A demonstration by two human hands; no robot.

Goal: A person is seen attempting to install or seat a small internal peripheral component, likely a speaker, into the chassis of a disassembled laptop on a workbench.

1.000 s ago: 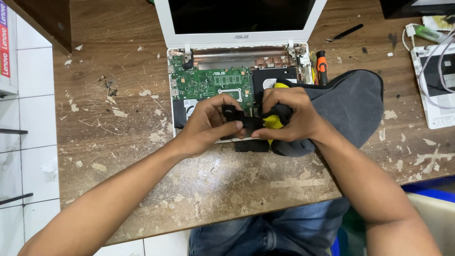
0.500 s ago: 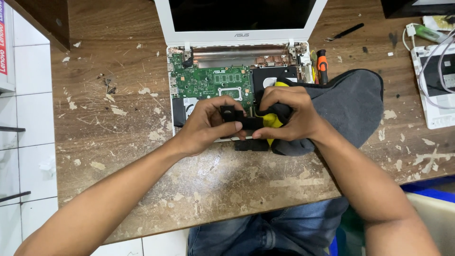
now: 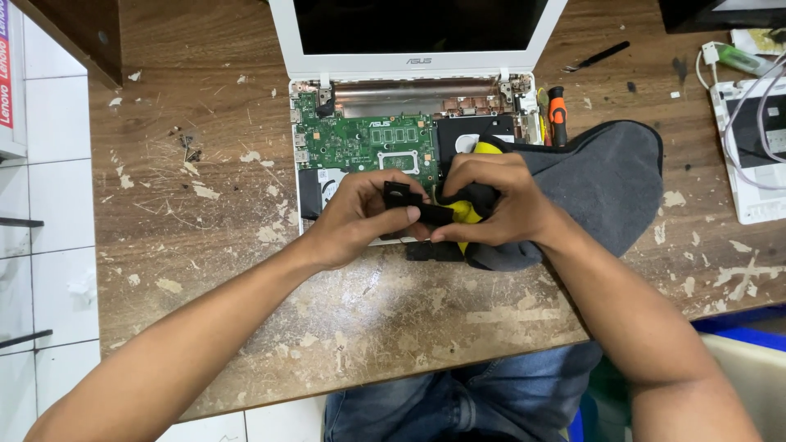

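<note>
lighting is even and fairly bright, coming from overhead. shadows are soft and short: a faint one lies under the left hand (image 3: 360, 217) and right hand (image 3: 491, 200) on the wooden table (image 3: 205, 245). the laptop screen (image 3: 417, 20) is dark, without glare. focus is sharp across the centre; mild wide-angle bending shows at the edges. no motion blur.

A worn wooden table (image 3: 205, 245) with flaked patches is seen under and around the fingers. Just beyond the fingertips an opened white laptop (image 3: 417, 49) is laid, its green circuit board (image 3: 360, 143) exposed. An orange-handled screwdriver (image 3: 557, 115) is stood beyond and to the right of them. Farther right, a second white device (image 3: 749, 155) with white cables (image 3: 765, 98) is placed near the table edge, and a thin black tool (image 3: 596, 56) is laid well beyond
</note>
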